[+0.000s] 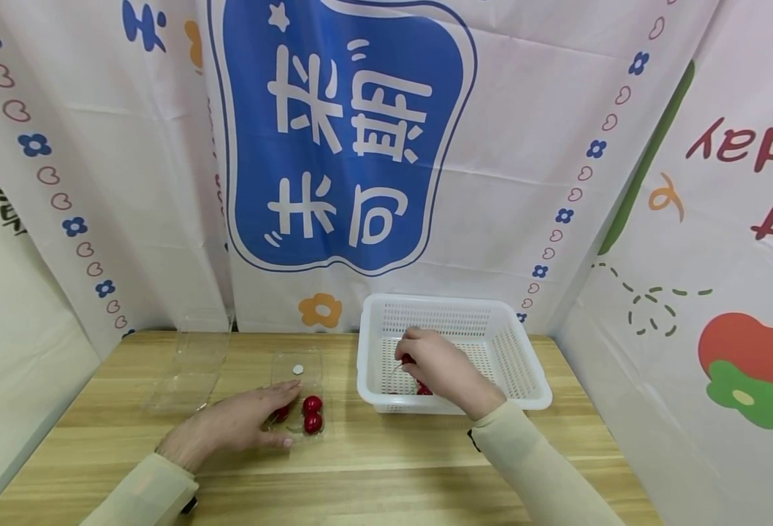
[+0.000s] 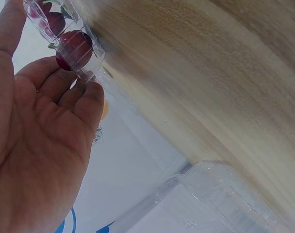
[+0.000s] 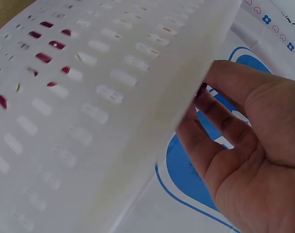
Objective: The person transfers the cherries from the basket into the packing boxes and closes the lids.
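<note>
A small clear plastic container (image 1: 321, 424) stands on the wooden table, with red cherries (image 1: 312, 404) inside. My left hand (image 1: 238, 422) grips its left side, thumb at the near edge; in the left wrist view, the fingers of the left hand (image 2: 45, 131) curl against the container wall below a cherry (image 2: 75, 50). Inside the white perforated basket (image 1: 375, 398), my right hand (image 1: 442, 369) pinches a dark red cherry (image 1: 407, 359) by its fingertips, above other cherries (image 1: 424, 390). The basket wall (image 3: 89, 141) partly hides the fingers of the right hand (image 3: 244, 145) in the right wrist view.
Another clear plastic container (image 1: 185, 391) lies at the back left, its lid raised against the printed curtain (image 1: 524, 146). A small white round spot (image 1: 298, 370) shows on the cherry container's back part. Bare wooden tabletop (image 1: 360, 475) extends along the front.
</note>
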A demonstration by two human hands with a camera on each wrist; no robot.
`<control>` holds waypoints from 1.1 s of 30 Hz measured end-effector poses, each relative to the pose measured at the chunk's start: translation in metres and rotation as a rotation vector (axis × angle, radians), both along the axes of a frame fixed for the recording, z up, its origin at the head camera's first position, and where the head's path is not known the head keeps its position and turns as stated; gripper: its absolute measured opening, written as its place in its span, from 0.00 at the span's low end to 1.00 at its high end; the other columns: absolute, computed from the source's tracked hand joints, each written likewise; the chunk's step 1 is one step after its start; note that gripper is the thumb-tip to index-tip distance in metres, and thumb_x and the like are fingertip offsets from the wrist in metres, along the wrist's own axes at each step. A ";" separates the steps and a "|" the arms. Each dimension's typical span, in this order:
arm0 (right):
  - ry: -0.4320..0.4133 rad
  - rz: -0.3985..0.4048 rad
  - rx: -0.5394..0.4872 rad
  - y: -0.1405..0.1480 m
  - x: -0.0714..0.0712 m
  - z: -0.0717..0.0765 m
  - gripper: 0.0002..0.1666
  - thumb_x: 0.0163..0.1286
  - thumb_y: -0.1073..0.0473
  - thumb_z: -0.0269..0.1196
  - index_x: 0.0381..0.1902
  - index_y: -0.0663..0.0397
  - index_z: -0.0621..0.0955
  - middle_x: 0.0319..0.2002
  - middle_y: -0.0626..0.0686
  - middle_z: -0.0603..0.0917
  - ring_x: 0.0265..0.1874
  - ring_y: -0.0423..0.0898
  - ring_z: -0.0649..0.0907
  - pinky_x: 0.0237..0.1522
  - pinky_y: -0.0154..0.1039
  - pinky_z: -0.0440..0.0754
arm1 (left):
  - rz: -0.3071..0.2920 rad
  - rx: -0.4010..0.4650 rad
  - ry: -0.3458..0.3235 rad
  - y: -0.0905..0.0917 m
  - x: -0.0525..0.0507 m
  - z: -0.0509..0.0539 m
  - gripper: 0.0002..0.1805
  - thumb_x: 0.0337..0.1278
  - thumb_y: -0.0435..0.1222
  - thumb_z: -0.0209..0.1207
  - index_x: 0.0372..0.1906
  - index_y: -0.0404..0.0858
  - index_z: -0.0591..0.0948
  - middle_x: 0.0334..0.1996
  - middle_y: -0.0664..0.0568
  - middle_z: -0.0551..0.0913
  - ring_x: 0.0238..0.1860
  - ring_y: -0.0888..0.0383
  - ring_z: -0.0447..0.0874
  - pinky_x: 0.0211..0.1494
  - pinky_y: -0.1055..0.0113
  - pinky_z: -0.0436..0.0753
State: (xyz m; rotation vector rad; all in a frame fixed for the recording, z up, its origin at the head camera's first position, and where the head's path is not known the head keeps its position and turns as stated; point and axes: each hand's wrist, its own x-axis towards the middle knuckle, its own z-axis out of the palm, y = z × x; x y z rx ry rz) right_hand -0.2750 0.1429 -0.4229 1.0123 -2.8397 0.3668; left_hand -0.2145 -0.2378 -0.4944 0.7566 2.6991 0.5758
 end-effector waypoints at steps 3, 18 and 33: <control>0.002 0.015 -0.010 -0.005 0.001 0.000 0.06 0.80 0.65 0.78 0.51 0.51 0.94 0.49 0.48 0.91 0.48 0.45 0.90 0.52 0.41 0.96 | 0.005 0.000 -0.005 0.000 0.000 0.000 0.58 0.71 0.57 0.79 0.91 0.27 0.67 0.92 0.29 0.65 0.91 0.26 0.68 0.93 0.27 0.69; 0.062 0.105 -0.029 -0.029 0.005 0.001 0.06 0.79 0.66 0.79 0.49 0.52 0.95 0.49 0.49 0.92 0.50 0.47 0.92 0.55 0.41 0.96 | 0.005 0.006 -0.005 0.000 -0.001 -0.001 0.58 0.72 0.57 0.79 0.91 0.28 0.67 0.92 0.29 0.65 0.91 0.26 0.68 0.93 0.26 0.69; 0.103 0.144 0.006 -0.054 0.010 0.006 0.05 0.81 0.62 0.79 0.50 0.49 0.95 0.52 0.48 0.92 0.54 0.48 0.92 0.62 0.42 0.96 | 0.010 0.009 -0.004 0.000 -0.001 -0.001 0.59 0.71 0.57 0.79 0.91 0.28 0.66 0.93 0.30 0.64 0.91 0.26 0.68 0.93 0.26 0.69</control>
